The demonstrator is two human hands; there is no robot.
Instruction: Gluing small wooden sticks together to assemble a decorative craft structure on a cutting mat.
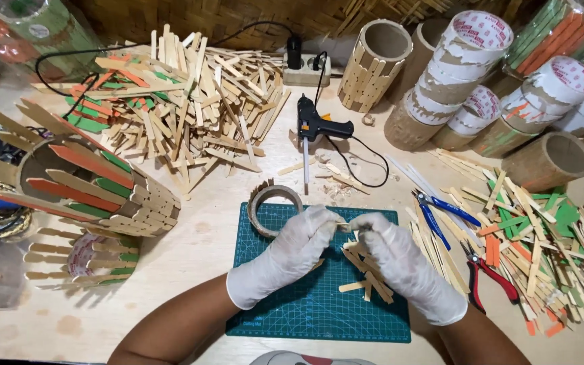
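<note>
- Your left hand (290,253) and right hand (400,260), both in white gloves, meet fingertip to fingertip, pinching one small wooden stick piece (343,227) between them.
- That piece hangs over the green cutting mat (305,307), above a few loose cut sticks (366,274).
- A short cardboard ring (273,206) sits at the mat's far left corner.
- Blue pliers (441,213) and red pliers (491,274) lie to your right; the glue gun (319,125) stands beyond.

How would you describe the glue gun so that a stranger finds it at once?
Start at the green cutting mat under the gloved hands, then look straight up past the cardboard ring. The glue gun lies there on the bare table, below the white power strip. It is the only black tool, with an orange trigger.
</note>
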